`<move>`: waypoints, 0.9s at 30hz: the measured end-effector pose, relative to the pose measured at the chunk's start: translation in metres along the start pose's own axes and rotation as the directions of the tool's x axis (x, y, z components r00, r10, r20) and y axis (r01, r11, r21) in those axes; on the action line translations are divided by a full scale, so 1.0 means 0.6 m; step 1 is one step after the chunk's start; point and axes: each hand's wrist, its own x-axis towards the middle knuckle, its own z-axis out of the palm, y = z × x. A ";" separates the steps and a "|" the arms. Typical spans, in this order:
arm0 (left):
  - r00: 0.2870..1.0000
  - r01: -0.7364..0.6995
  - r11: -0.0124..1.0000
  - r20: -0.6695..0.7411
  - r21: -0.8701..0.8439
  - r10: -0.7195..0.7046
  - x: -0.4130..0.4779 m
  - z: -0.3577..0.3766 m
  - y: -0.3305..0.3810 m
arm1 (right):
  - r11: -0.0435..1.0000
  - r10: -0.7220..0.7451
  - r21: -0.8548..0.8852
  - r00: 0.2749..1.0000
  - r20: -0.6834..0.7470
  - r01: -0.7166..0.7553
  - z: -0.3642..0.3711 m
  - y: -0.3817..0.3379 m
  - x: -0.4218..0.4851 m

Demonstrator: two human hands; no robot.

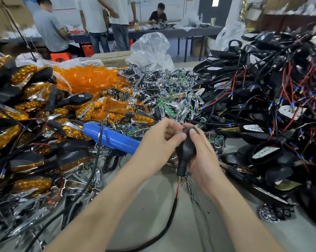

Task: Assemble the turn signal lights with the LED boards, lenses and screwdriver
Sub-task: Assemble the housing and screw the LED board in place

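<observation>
Gripping a black housing [187, 148] in the right hand [202, 157], with fingers curling round its far side, thumb pressing on its rounded top, and stem pointing down toward the near edge of the table [199, 230]. Pinching at the housing's upper end with the left hand [157, 142], fingers bending close together; not possible telling whether anything small is sitting between them. Holding it all above the near middle of the table, trailing a red wire [177, 189] from the stem down into a black sleeve. Working just beside a blue screwdriver [111, 137], lying on the clutter to the left of the left hand. Facing heaps on every side: orange lenses [91, 80] toward the far left corner, chrome reflectors [153, 82] and green LED boards [164, 104] at the far middle, wired housings [262, 84] piling along the right edge, finished lights [22, 75] piling along the left edge.
</observation>
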 end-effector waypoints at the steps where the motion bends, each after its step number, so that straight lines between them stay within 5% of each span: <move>1: 0.997 0.070 0.993 0.030 -0.093 -0.067 0.002 -0.002 0.000 | 0.999 0.026 0.024 1.000 0.014 -0.026 0.000 -0.002 0.000; 6: 0.972 0.236 0.923 0.090 -0.305 -0.218 -0.011 -0.010 -0.008 | 0.983 0.135 0.114 0.988 0.069 -0.143 0.007 -0.002 -0.003; 9: 0.955 0.219 0.933 -0.136 -0.284 -0.265 -0.039 -0.025 -0.036 | 0.970 0.162 0.173 0.986 0.047 -0.168 0.009 -0.004 -0.002; 12: 0.820 0.301 0.889 -0.383 -0.345 -0.425 -0.063 -0.053 -0.072 | 0.967 0.158 0.200 0.987 0.027 -0.160 0.009 -0.007 0.000; 20: 0.590 0.466 0.699 -0.399 -0.543 -0.702 0.016 -0.081 -0.078 | 0.966 0.179 0.188 0.984 0.000 -0.176 0.012 0.001 0.001; 23: 0.544 0.435 0.670 -0.417 -0.602 -0.728 0.036 -0.080 -0.077 | 0.966 0.169 0.206 0.985 -0.032 -0.158 0.013 -0.002 0.002; 27: 0.617 0.174 0.619 -0.405 -0.766 -0.675 0.027 -0.094 -0.068 | 0.944 0.204 0.277 0.977 -0.067 -0.178 0.013 -0.008 0.011</move>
